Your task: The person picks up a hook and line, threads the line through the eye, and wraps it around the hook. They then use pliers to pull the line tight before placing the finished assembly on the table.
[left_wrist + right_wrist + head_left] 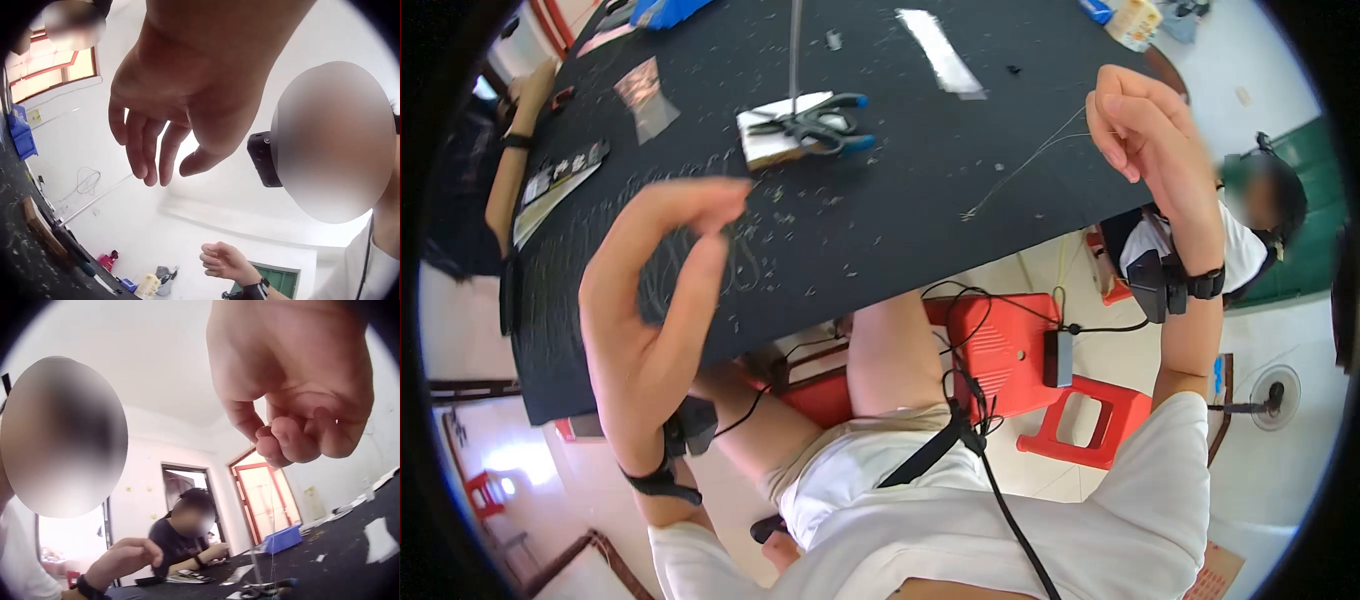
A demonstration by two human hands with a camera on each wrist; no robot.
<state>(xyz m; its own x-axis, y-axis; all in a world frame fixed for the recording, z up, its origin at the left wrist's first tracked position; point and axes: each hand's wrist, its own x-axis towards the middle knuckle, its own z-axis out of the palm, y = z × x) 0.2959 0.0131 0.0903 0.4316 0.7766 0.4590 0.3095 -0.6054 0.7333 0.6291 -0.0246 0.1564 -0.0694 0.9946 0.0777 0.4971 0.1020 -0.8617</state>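
Note:
My right hand (pixel 1152 140) is raised over the right side of the black table, its fingers curled and pinching thin pale strands (pixel 1040 152). The strands slant down toward the table, with small knotted ends at the bottom. In the right wrist view the curled fingertips (pixel 284 440) grip the strands from above. My left hand (pixel 645 300) hovers above the table's left part, fingers and thumb loosely curved with a gap between them and nothing held. Beyond it, dark scissors (pixel 815 128) with blue-tipped handles lie on a white-topped block (pixel 772 155), where a thin upright rod (pixel 796 45) stands.
Loose clear strands (pixel 662 255) and small clippings are scattered over the black table (pixel 900 260). A silvery strip (pixel 940 52), a clear packet (pixel 646 100) and a black packet (pixel 565 175) lie around. Red stools (pixel 1005 350) stand below; other people sit at both sides.

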